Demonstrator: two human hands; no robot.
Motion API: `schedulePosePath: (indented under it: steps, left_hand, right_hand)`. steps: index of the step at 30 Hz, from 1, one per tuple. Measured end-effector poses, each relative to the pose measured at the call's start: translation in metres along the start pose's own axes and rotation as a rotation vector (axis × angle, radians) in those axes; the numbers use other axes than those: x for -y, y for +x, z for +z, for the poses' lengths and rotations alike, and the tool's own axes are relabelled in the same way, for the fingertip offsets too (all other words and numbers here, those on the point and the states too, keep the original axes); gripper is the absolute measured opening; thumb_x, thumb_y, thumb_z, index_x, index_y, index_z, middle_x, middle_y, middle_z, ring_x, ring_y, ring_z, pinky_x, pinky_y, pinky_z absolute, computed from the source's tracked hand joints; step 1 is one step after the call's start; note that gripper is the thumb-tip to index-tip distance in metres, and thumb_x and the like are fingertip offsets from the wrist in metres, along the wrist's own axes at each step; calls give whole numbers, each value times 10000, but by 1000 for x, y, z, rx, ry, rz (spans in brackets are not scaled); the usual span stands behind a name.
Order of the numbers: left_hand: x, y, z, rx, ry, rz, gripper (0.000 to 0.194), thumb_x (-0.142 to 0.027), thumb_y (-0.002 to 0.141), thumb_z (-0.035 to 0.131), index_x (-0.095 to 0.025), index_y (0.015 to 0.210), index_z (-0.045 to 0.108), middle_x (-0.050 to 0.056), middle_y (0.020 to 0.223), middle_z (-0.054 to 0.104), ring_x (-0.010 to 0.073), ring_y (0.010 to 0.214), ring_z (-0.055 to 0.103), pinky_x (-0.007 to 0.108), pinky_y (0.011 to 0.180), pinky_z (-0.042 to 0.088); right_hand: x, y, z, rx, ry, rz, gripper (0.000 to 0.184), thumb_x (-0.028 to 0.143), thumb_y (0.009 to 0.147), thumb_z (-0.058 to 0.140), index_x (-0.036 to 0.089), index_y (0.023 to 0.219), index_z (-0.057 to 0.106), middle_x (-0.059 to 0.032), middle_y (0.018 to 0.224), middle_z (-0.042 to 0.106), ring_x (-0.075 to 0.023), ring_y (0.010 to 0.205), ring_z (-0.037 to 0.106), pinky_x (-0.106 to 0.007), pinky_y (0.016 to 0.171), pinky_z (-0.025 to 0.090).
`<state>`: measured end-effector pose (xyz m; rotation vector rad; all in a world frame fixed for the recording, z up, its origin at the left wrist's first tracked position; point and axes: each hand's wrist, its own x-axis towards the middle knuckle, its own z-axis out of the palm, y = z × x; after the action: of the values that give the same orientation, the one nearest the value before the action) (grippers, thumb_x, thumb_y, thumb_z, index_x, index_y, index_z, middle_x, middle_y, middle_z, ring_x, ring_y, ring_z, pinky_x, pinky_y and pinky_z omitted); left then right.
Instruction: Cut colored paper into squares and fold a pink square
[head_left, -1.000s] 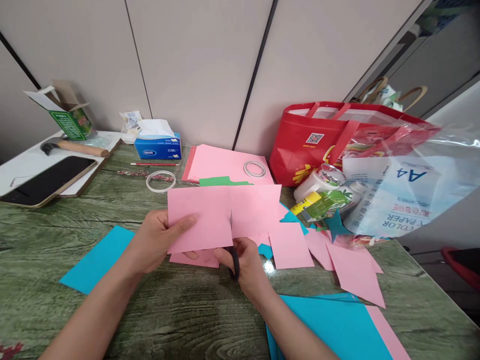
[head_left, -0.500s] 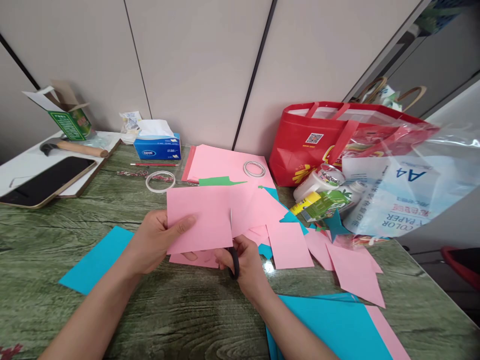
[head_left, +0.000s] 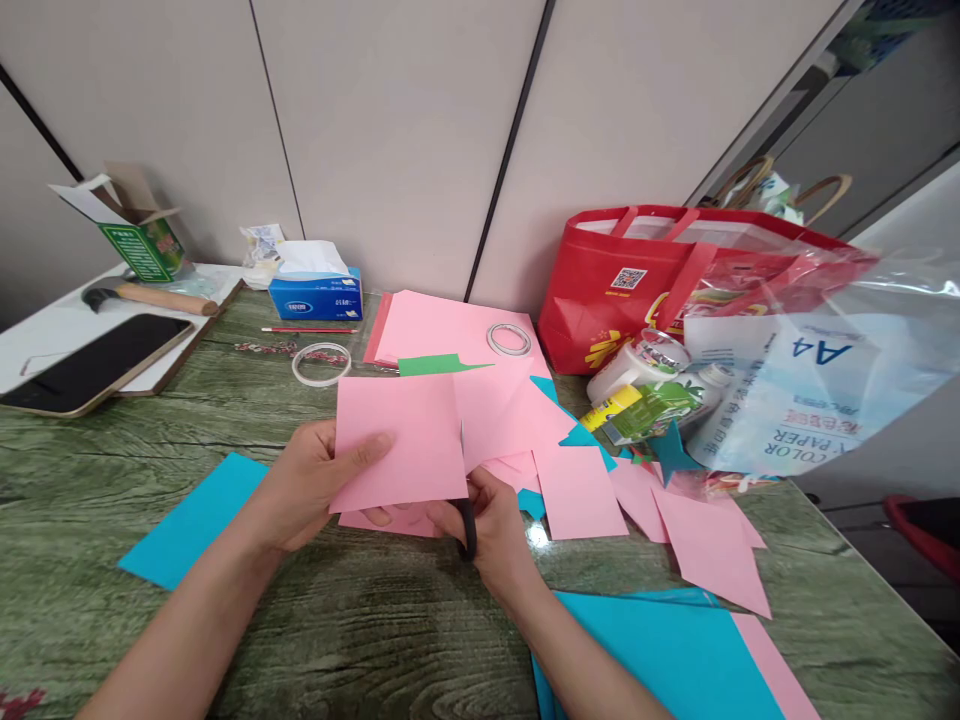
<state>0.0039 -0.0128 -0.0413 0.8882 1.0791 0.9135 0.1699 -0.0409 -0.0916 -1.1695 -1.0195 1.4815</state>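
The cut might stray if the pink paper sheet [head_left: 397,437] sags, since the left hand's [head_left: 304,485] grip pinches only its left side, while the right hand's [head_left: 491,525] grip holds black-handled scissors [head_left: 469,535] (blades mostly hidden). Held above the table [head_left: 337,620], the sheet looks plain and smooth, its right part slanting away.

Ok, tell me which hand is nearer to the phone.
The left. The left hand, pinching the pink sheet, is to the right of the phone and lower in view. The right hand, holding the scissors, is farther right.
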Motion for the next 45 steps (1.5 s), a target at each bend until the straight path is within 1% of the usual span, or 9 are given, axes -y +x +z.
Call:
schedulePosePath:
  steps: [5,9,17,24,31,40,42,44,45]
  left_hand:
    - [-1,-1,0,-15,20,3,208,-328,657,690,-133,649,618,8,504,632,115,386,559,207,341,486]
    - [-3,-2,-1,-7,20,-6,211,-324,657,692,-130,632,613,12,499,637,107,353,549,201,330,485]
    - [-6,-3,0,-21,31,-10,195,-307,660,692,-129,705,627,12,514,651,111,349,553,198,312,484]
    - [-4,-1,-2,15,40,-1,193,-306,678,676,-120,677,625,34,502,650,123,358,559,205,316,488]
    - [-4,-3,-4,17,33,10,200,-308,657,691,-115,659,637,49,485,644,126,325,539,204,286,466]
    - [-3,-2,-4,29,-4,-5,205,-307,647,699,-114,701,653,58,481,640,127,313,526,204,272,450]
    - [-3,-1,-4,40,-11,-12,220,-316,648,697,-105,691,654,68,478,638,137,326,535,214,281,456]
    - [-2,1,-4,20,-47,-4,225,-319,644,698,-101,679,655,72,492,642,148,349,549,224,293,462]
    - [-1,2,-3,-13,-81,19,224,-320,643,699,-104,681,656,69,510,649,151,365,558,229,307,468]
  right_hand:
    - [-1,1,-2,-14,-33,-2,396,390,496,759,184,596,437,54,469,503,-78,407,430,-202,387,364]
    - [-1,1,-2,1,-33,1,406,387,496,760,185,592,422,57,462,502,-73,401,422,-194,377,348]
    - [0,1,-2,15,-61,-1,394,396,522,748,184,598,425,69,443,480,-67,376,409,-190,364,309]
    - [-4,2,-4,32,-79,9,368,402,543,736,164,641,473,73,453,480,-49,352,384,-177,349,280]
    - [-3,2,-4,50,-64,11,332,379,563,730,147,658,513,77,446,475,-35,339,374,-169,353,268]
    - [-6,3,-4,54,-53,13,318,371,581,727,139,687,535,72,445,488,-36,320,378,-172,345,254]
    - [-5,2,-4,70,-44,7,309,360,585,729,142,695,538,70,450,495,-44,336,397,-174,354,270]
    - [-4,2,-3,118,-17,-16,302,332,584,737,148,727,545,51,499,538,-64,402,460,-182,401,332]
    - [-4,1,-3,153,7,-26,310,315,584,741,154,766,549,35,548,572,-80,461,504,-191,448,376]
